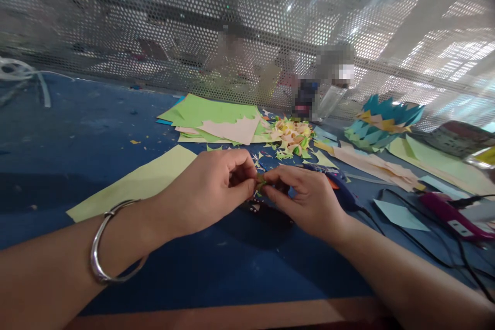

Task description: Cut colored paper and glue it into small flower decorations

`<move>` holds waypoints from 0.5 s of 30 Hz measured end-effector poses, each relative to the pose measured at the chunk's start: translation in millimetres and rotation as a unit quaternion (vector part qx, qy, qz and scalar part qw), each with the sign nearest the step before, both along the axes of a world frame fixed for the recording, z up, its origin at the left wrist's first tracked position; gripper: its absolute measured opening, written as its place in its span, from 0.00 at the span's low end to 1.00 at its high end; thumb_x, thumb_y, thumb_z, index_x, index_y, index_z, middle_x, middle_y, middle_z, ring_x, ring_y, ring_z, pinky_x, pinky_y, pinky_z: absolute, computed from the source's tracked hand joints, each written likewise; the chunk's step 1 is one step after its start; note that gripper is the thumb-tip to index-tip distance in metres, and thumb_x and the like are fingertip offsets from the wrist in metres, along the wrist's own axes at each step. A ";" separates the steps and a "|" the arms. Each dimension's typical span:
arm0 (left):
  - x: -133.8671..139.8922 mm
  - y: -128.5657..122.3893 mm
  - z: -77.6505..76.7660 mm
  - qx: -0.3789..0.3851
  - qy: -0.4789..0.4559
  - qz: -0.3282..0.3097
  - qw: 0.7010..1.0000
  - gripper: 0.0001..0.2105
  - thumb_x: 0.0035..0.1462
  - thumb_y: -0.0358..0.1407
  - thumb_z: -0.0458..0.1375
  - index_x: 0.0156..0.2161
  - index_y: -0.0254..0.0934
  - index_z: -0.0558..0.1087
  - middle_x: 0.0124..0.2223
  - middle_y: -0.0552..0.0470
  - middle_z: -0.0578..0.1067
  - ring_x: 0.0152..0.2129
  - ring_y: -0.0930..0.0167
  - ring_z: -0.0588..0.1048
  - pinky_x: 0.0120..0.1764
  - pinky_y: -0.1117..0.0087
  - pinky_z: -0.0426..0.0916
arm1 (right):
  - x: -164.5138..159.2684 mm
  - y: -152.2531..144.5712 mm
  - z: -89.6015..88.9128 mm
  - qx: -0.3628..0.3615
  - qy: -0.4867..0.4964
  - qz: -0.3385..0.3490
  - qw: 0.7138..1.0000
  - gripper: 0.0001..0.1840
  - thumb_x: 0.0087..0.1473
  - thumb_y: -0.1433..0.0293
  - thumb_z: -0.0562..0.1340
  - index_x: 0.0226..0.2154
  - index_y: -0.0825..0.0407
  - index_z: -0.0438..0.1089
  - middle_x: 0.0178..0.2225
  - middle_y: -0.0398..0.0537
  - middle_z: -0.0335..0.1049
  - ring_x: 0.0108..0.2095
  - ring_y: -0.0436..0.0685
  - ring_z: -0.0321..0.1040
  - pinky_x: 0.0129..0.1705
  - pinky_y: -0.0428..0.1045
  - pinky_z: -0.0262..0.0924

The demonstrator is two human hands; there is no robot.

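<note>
My left hand [216, 185] and my right hand [309, 196] meet over the middle of the table. Thumbs and fingers of both are pinched on one small greenish piece of paper [260, 182], whose shape is mostly hidden by the fingertips. Just under them lies a black object [270, 214] with small pale spots; its kind is unclear. Beside my right hand rests a dark blue corded tool [346, 192], partly covered by that hand. A pale yellow-green paper sheet [127, 185] lies beyond my left wrist, which wears a silver bangle.
Green and pink sheets [220, 113] are stacked behind the hands, near a heap of small folded paper pieces [292, 136] and scraps. To the right stand a teal pointed paper ring [382, 124] and a magenta power strip [448, 216] with black cables. A perforated metal screen [154, 26] borders the back.
</note>
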State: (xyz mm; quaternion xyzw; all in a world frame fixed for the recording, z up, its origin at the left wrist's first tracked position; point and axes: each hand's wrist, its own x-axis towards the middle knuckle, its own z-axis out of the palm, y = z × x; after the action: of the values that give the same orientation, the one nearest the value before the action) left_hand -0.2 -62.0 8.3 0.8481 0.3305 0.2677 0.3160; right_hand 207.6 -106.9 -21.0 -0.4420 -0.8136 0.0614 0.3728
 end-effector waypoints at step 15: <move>-1.9 -7.1 1.6 0.101 0.072 0.011 0.992 0.03 0.54 0.30 0.59 0.31 0.40 0.72 0.28 0.58 0.74 0.23 0.75 0.70 0.28 0.71 0.59 | -1.2 -3.3 1.7 0.021 -0.049 0.056 0.997 0.07 0.62 0.76 0.60 0.32 0.53 0.71 0.27 0.43 0.71 0.27 0.49 0.66 0.32 0.44 0.58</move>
State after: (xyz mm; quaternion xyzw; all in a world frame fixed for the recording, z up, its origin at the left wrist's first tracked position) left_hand -2.1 -69.1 9.9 0.8890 0.3330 0.2418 0.2008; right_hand 206.4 -110.1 -19.3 -0.3902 -0.8554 0.0440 0.3378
